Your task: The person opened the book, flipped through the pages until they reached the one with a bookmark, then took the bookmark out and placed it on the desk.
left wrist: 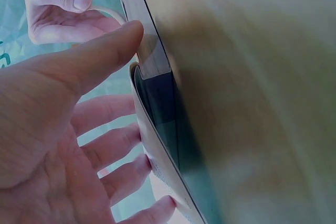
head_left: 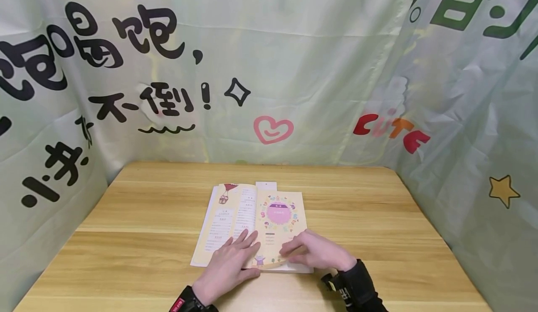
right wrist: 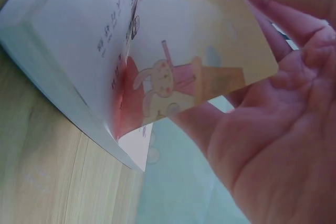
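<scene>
An open book (head_left: 214, 228) lies on the table, its left page printed with columns of text. Its right page (head_left: 279, 211) bears a pink circle ringed by small colourful figures. Near the spine at the bottom, my left hand (head_left: 229, 265) rests with fingers spread; its thumb lies at the page block's lower edge (left wrist: 149, 45) in the left wrist view. My right hand (head_left: 317, 251) pinches the right page near its lower right corner and holds it lifted and bent. Under that leaf, the right wrist view shows a rabbit drawing (right wrist: 163, 80) on the page's back.
The wooden table (head_left: 370, 218) extends around the book. A white card or tab (head_left: 266, 185) sticks out past the book's top edge. Printed fabric (head_left: 319, 69) hangs behind the table and at both sides. Dark bands (head_left: 357, 286) wrap both wrists.
</scene>
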Action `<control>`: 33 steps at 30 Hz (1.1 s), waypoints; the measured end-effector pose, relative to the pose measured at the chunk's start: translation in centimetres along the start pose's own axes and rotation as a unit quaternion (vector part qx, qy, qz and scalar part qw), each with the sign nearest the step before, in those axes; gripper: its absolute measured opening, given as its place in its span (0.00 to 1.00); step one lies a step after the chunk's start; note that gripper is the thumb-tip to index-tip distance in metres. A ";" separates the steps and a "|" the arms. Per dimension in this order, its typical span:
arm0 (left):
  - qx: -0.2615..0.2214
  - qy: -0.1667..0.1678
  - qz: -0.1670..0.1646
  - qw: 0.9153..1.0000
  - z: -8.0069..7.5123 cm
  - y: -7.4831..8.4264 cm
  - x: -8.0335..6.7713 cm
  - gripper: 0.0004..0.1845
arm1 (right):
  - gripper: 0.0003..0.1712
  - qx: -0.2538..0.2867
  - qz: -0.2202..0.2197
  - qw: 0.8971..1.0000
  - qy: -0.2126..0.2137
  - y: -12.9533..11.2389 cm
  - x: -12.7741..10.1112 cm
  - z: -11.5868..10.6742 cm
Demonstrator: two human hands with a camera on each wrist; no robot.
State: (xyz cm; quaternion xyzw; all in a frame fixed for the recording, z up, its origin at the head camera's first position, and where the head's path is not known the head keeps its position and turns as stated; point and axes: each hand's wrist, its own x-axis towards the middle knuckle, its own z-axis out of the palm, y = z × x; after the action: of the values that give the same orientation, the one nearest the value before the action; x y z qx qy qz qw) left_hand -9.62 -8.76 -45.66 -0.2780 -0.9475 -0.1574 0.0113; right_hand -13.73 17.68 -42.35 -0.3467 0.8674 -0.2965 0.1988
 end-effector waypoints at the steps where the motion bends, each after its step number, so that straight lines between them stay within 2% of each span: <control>1: 0.000 0.000 0.000 1.000 0.0 0.0 0.0 0.32 | 0.13 0.002 -0.003 1.000 0.003 0.0 0.0 0.0; 7: -0.004 -0.001 -0.004 1.000 0.1 0.0 0.0 0.32 | 0.11 0.027 -0.019 0.999 0.017 0.2 0.0 -0.1; 12: -0.026 -0.005 -0.010 1.000 0.2 -0.1 0.1 0.31 | 0.11 0.049 -0.031 0.998 0.031 0.3 -0.1 -0.1; 16: -0.035 -0.007 -0.013 0.999 0.2 -0.1 0.1 0.31 | 0.12 0.041 -0.033 0.997 0.051 0.3 0.0 -0.1; 19: -0.035 -0.006 -0.014 0.999 0.2 -0.2 0.1 0.30 | 0.13 0.025 -0.051 0.996 0.068 0.4 0.1 -0.1; 24: -0.036 -0.007 -0.015 0.999 0.2 -0.1 0.1 0.31 | 0.13 0.020 -0.080 0.992 0.091 0.4 0.2 -0.1; 33: -0.032 -0.001 -0.015 0.999 0.2 0.1 0.1 0.31 | 0.14 -0.005 -0.101 0.985 0.141 0.3 0.3 -0.1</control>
State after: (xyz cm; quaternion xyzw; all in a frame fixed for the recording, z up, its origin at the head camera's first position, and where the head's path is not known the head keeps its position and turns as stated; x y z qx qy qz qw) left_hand -9.66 -8.62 -45.78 -0.2643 -0.9460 -0.1876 -0.0013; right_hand -14.16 17.72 -42.50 -0.3879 0.8489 -0.3567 0.0418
